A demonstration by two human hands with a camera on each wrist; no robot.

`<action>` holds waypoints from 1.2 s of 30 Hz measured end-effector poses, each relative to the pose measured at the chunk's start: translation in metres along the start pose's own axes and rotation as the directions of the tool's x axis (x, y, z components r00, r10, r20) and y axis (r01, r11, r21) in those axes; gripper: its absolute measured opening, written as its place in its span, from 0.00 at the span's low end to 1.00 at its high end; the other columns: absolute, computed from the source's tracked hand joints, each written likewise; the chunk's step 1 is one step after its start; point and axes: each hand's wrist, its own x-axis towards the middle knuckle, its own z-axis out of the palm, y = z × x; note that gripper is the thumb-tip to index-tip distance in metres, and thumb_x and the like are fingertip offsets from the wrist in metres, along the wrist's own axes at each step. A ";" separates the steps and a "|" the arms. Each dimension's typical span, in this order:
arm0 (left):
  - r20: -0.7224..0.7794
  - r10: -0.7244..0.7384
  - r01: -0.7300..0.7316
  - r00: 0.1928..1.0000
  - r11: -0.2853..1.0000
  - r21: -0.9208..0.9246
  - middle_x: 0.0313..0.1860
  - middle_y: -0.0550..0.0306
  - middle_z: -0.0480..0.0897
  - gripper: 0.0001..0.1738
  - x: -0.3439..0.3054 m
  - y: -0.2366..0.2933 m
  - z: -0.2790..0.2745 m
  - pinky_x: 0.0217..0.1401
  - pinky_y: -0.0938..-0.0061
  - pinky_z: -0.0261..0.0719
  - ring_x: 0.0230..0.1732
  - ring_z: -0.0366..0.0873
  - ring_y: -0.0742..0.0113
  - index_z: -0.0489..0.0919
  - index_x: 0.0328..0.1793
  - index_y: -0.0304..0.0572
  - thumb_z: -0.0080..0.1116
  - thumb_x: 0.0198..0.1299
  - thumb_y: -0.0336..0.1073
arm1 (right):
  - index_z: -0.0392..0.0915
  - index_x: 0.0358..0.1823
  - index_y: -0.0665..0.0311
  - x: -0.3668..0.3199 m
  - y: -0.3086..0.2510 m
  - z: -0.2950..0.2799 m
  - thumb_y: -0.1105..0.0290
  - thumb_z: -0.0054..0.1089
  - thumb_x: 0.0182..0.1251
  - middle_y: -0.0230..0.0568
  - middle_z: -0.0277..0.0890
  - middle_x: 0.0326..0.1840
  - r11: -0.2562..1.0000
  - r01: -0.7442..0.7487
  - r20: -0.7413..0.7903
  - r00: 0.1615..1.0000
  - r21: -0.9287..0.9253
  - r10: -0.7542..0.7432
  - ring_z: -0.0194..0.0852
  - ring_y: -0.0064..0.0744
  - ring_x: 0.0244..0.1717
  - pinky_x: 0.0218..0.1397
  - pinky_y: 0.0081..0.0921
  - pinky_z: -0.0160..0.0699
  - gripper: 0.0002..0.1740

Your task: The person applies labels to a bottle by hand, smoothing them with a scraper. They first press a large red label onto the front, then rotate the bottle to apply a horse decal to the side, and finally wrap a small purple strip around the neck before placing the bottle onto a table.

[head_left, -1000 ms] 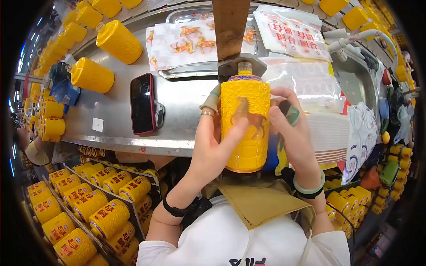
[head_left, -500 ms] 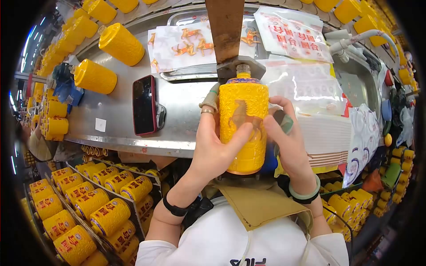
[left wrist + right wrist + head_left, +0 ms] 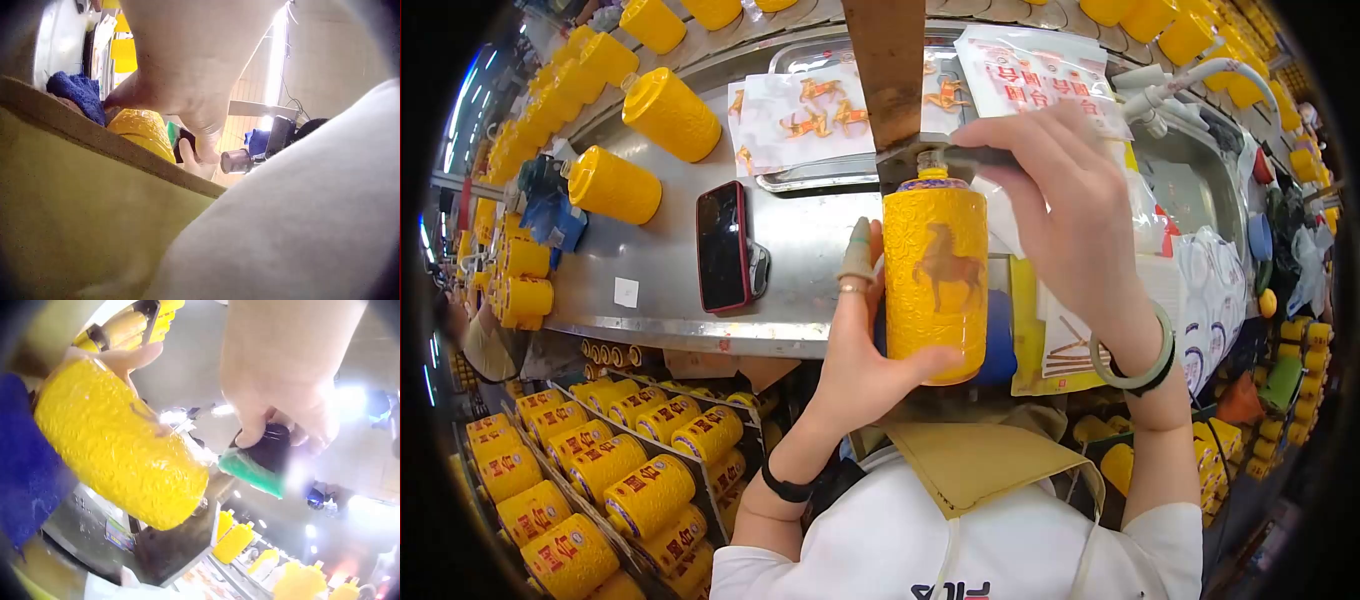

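Note:
A yellow embossed bottle (image 3: 910,310) with a brown horse decal (image 3: 948,268) on its front lies before the person, its clear neck at a metal plate. My left hand (image 3: 855,345) holds it, thumb across the lower front and fingers along the left side; one finger wears a pale cover. Beside the neck, my right hand (image 3: 1070,200) pinches a black scraper with a green edge (image 3: 256,472), raised off the bottle in the right wrist view. The left wrist view shows only part of the bottle (image 3: 144,131) behind an apron edge.
A brown post (image 3: 890,70) rises beyond the neck. Left on the metal bench are a phone (image 3: 722,245) and yellow bottles (image 3: 670,115). Horse decal sheets (image 3: 800,120) lie on a tray behind. A blue cloth (image 3: 1000,340) sits right of the bottle; crates of bottles (image 3: 565,495) stand lower left.
My right hand has left the bottle's right side and moved up beside the neck with the scraper. My left thumb has slid down from the horse to the bottle's lower end.

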 end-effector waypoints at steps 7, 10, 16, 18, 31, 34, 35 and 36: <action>0.164 0.160 -0.203 0.973 0.933 0.297 0.88 0.40 0.48 0.94 -0.023 -0.019 -0.018 0.88 0.47 0.52 0.89 0.46 0.44 0.37 0.91 0.36 0.93 0.26 0.62 | 0.90 0.47 0.51 -0.065 -0.025 -0.002 0.73 0.73 0.54 0.28 0.87 0.51 0.914 0.328 0.115 0.925 0.241 -0.362 0.82 0.33 0.40 0.47 0.32 0.84 0.17; 0.181 0.235 -0.297 0.955 0.749 0.592 0.85 0.40 0.50 0.84 -0.021 -0.019 -0.015 0.84 0.47 0.61 0.84 0.53 0.41 0.46 0.89 0.38 0.94 0.31 0.55 | 0.80 0.58 0.67 -0.081 -0.031 0.011 0.77 0.68 0.69 0.44 0.84 0.51 0.709 -0.416 0.086 0.888 0.570 0.452 0.86 0.38 0.45 0.50 0.31 0.83 0.17; 0.153 0.351 -0.334 0.924 0.544 0.770 0.77 0.43 0.61 0.67 -0.009 -0.015 -0.002 0.77 0.53 0.72 0.78 0.63 0.44 0.62 0.83 0.37 0.92 0.38 0.44 | 0.74 0.62 0.69 -0.093 0.006 0.025 0.77 0.61 0.75 0.48 0.82 0.52 0.719 -0.590 -0.037 0.763 0.367 0.645 0.83 0.33 0.53 0.57 0.27 0.80 0.17; 0.142 0.349 -0.310 0.926 0.491 0.814 0.76 0.44 0.62 0.61 -0.009 -0.010 0.000 0.74 0.56 0.76 0.75 0.68 0.46 0.66 0.81 0.36 0.90 0.40 0.39 | 0.74 0.62 0.69 -0.090 -0.013 0.019 0.77 0.62 0.75 0.48 0.82 0.51 0.671 -0.560 -0.059 0.745 0.487 0.664 0.83 0.34 0.52 0.56 0.29 0.80 0.17; 0.125 0.333 -0.254 0.935 0.380 0.889 0.81 0.41 0.63 0.59 -0.019 -0.002 0.016 0.78 0.58 0.71 0.77 0.68 0.43 0.66 0.81 0.37 0.89 0.42 0.39 | 0.73 0.60 0.65 -0.124 0.045 -0.033 0.73 0.58 0.78 0.37 0.77 0.52 0.243 -0.649 0.283 0.596 0.721 0.751 0.74 0.29 0.57 0.62 0.26 0.73 0.13; 0.113 0.330 -0.233 0.937 0.351 0.907 0.79 0.41 0.65 0.58 -0.018 0.002 0.019 0.77 0.58 0.72 0.75 0.70 0.43 0.67 0.80 0.35 0.89 0.43 0.39 | 0.75 0.54 0.64 -0.123 0.084 -0.070 0.60 0.65 0.76 0.35 0.71 0.46 0.461 -0.805 0.213 0.558 0.374 0.802 0.69 0.28 0.48 0.56 0.28 0.73 0.17; 0.111 0.329 -0.230 0.938 0.350 0.908 0.79 0.41 0.65 0.58 -0.018 0.002 0.018 0.77 0.58 0.72 0.75 0.70 0.43 0.67 0.80 0.35 0.89 0.43 0.39 | 0.76 0.53 0.64 -0.126 0.112 -0.082 0.57 0.66 0.75 0.37 0.72 0.45 0.557 -0.810 0.126 0.582 0.187 0.804 0.71 0.31 0.45 0.54 0.30 0.74 0.19; 0.122 0.336 -0.240 0.934 0.337 0.910 0.78 0.40 0.65 0.58 -0.018 0.002 0.018 0.76 0.58 0.73 0.74 0.71 0.42 0.67 0.79 0.35 0.89 0.43 0.39 | 0.77 0.53 0.65 -0.132 0.154 -0.095 0.54 0.66 0.75 0.42 0.73 0.44 0.654 -0.756 -0.005 0.654 0.026 0.757 0.74 0.38 0.45 0.54 0.33 0.76 0.20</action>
